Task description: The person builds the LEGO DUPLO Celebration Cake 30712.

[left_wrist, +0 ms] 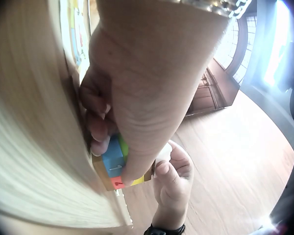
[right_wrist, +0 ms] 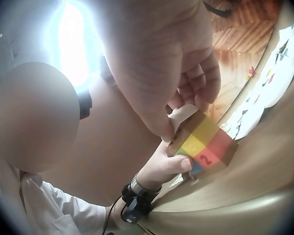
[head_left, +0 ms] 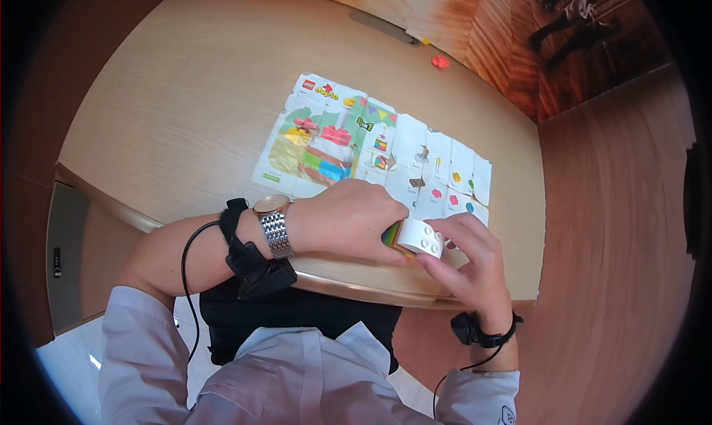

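A stack of toy building bricks sits in my left hand, whose thumb and fingers grip its coloured sides. Yellow, red, blue and green blocks show between brown layers, and the red block bears a 2 in the right wrist view. On one end of the stack is a white brick with rounded sides and several studs. My right hand pinches this white brick between thumb and fingers. In the head view the left hand hides most of the stack, which is held over the table's near edge.
An unfolded Duplo instruction sheet lies on the wooden table beyond my hands. Near the far edge are a red flower-shaped piece and a small yellow piece. A printed panel stands behind the table.
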{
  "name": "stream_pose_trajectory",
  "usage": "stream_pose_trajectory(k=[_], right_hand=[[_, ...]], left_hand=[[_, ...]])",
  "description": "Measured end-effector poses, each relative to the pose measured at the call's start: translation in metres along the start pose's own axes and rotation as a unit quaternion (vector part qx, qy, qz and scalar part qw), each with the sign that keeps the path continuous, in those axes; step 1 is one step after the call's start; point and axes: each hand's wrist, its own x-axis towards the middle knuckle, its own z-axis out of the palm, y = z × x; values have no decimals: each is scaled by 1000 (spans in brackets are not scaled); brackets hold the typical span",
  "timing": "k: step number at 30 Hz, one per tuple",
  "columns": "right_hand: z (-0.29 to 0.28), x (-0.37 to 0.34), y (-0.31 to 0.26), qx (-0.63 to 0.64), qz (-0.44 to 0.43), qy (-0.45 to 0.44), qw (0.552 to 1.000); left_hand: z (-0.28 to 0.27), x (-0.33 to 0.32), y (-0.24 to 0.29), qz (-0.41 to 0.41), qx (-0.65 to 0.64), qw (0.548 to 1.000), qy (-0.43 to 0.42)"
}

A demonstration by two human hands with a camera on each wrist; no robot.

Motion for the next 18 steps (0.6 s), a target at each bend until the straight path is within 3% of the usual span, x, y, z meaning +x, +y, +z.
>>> stream_pose_trajectory(k=[16,18], right_hand=[[2,-5,3,-12,-7,-1,1000],[5,-7,4,0,0,5,1000]], left_hand=[[-3,0,6,-13,13,1000,-20],[4,-2,2,88,14,987,135]])
